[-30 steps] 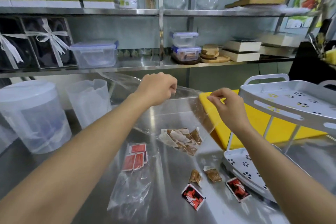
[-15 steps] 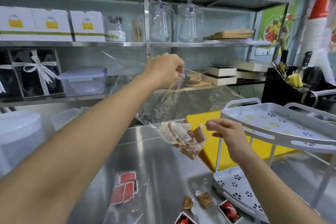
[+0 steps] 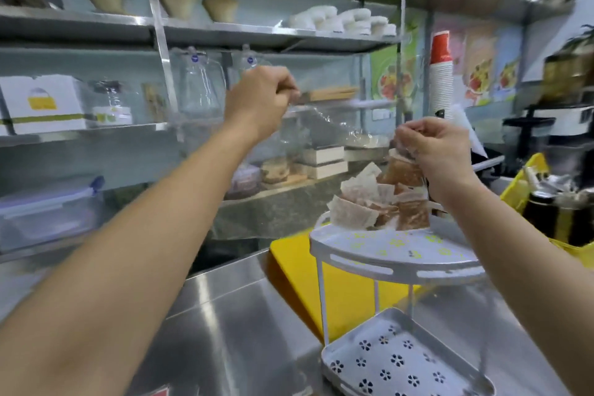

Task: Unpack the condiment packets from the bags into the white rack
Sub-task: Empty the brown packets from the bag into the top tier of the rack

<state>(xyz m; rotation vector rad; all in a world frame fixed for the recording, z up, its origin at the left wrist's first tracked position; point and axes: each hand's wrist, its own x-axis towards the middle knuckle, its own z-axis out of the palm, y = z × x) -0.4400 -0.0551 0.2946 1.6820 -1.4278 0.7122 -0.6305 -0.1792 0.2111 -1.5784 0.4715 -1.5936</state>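
Here, left hand pinching one end of the clear plastic bag aloft, right hand gripping its other end, brown condiment packets spilling onto the white rack top tier, near the counter's yellow cutting board.

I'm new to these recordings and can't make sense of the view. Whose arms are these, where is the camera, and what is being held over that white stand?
No machine here: these are a person's two bare arms, filmed by a wide-angle camera worn on their head, looking forward and down. That is why the arms reach in from the bottom edge.

The left hand pinches one end of a clear plastic bag up high. The right hand grips the other end, and brown and pale condiment packets hang bunched in the bag just above the top tier of the white rack.

The rack stands on a steel counter; its lower tier looks bare. A yellow board lies behind it. Shelves with boxes and containers fill the background.
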